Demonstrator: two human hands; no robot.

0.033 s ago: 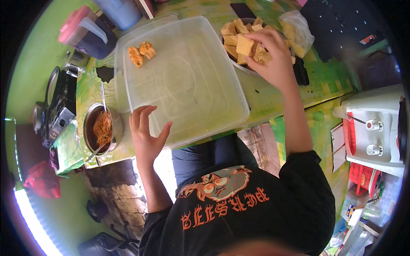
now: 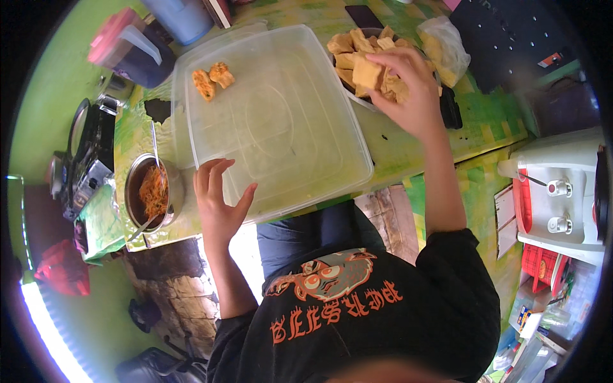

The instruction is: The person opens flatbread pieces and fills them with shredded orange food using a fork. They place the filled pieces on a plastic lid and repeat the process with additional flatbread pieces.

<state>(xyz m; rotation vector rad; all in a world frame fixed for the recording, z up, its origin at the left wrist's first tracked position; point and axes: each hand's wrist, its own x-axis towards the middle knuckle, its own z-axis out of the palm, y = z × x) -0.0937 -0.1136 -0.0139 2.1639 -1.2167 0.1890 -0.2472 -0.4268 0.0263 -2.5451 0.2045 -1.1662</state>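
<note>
My right hand [image 2: 408, 86] pinches a golden fried tofu piece [image 2: 366, 73] between thumb and fingers. It is over a bowl heaped with more tofu pieces [image 2: 343, 43] at the far right of the table. My left hand [image 2: 218, 201] has its fingers apart and holds nothing, by the near left edge of a translucent plastic lid or tray [image 2: 306, 147]. Two orange-coated stuffed pieces [image 2: 204, 85] lie at that tray's far left. To the left of my left hand stands a metal pot [image 2: 175, 204] of shredded orange filling [image 2: 152, 195], with utensil handles sticking out.
A pink-lidded pitcher [image 2: 131, 51] and a blue container [image 2: 179, 19] stand at the far left. A dark phone [image 2: 365, 16] lies behind the bowl, and a clear bag of yellowish food [image 2: 445, 51] beside it. At the right is a white water dispenser [image 2: 565, 191].
</note>
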